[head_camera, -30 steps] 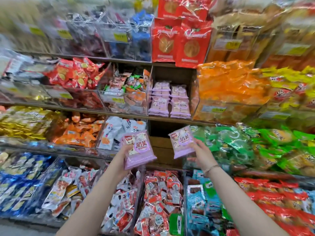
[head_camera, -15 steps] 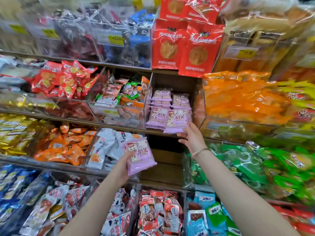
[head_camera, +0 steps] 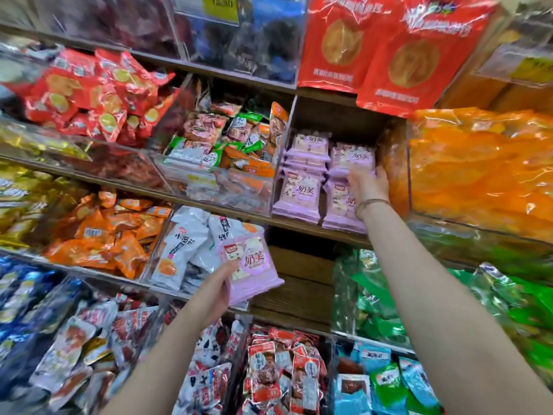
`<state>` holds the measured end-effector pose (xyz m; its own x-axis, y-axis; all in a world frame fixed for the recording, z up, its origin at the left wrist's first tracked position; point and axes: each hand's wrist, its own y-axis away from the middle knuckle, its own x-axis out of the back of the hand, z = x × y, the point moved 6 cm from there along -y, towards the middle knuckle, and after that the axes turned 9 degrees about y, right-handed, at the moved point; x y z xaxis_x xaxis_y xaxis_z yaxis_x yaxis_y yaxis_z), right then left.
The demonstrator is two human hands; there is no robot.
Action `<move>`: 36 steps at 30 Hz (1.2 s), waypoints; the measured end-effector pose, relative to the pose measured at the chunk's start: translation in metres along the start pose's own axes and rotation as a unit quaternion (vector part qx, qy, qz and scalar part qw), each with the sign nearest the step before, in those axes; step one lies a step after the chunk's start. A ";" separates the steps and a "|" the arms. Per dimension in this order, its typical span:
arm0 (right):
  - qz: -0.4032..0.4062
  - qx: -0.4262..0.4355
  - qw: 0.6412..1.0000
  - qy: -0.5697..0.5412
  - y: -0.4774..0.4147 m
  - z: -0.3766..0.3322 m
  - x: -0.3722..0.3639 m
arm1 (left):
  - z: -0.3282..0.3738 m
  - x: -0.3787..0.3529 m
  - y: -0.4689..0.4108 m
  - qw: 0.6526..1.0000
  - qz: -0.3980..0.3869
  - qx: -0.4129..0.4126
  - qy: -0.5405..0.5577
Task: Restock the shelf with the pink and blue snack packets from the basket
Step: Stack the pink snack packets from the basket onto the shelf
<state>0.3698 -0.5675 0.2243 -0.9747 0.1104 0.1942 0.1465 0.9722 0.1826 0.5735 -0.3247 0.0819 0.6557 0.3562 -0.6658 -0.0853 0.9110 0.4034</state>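
Note:
My left hand [head_camera: 214, 295] grips a pink snack packet [head_camera: 251, 265] by its lower left edge, held below the middle shelf. My right hand [head_camera: 369, 185] reaches into the open shelf compartment [head_camera: 344, 115] and holds another pink packet [head_camera: 354, 155] by its lower edge, on top of the rear right stack. Several matching pink packets [head_camera: 299, 196] fill the compartment in stacks, front and back. The basket is out of view.
Clear bins of other snacks surround the compartment: mixed orange and green packs [head_camera: 227, 151] to its left, orange packs [head_camera: 478, 169] to its right, large red bags [head_camera: 398, 55] above. White packs [head_camera: 185, 244] and a bare wooden slot [head_camera: 302, 274] lie below.
My right hand has pushed its pink packet deeper into the compartment, up onto the rear right stack. The view has moved closer to the shelf. My left hand still holds its packet low.

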 end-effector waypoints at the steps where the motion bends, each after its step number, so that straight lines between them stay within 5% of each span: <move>1: 0.009 0.013 1.000 0.005 0.002 0.002 0.000 | 0.000 0.001 0.000 1.000 -0.002 0.000 0.001; 6: 0.006 0.117 0.985 0.125 0.014 0.007 -0.007 | -0.001 -0.001 0.002 1.000 -0.008 -0.004 -0.008; 13: 0.118 0.246 0.864 0.424 0.029 -0.001 -0.007 | 0.001 -0.005 0.006 1.000 -0.015 -0.006 -0.004; 17: 0.036 0.239 0.798 0.551 0.005 -0.005 -0.019 | 0.001 -0.006 0.008 1.000 -0.017 -0.003 -0.006; 26: -0.040 0.253 0.822 0.509 -0.019 -0.016 -0.023 | 0.000 0.000 0.001 1.000 -0.011 0.011 0.008; 29: -0.058 0.237 0.866 0.436 -0.007 -0.019 -0.018 | 0.000 -0.003 0.003 1.000 -0.015 0.009 0.011; 33: -0.047 0.299 0.894 0.332 0.052 -0.022 -0.012 | -0.001 -0.003 0.004 1.000 -0.012 0.008 0.014; 36: -0.128 0.328 0.893 0.279 0.124 0.014 -0.028 | -0.003 0.002 0.001 1.000 0.004 0.018 0.013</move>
<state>0.4131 -0.4472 0.2282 -0.6987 -0.0755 0.7115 -0.3789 0.8825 -0.2785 0.5725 -0.3222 0.0794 0.6348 0.3693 -0.6787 -0.0637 0.9004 0.4304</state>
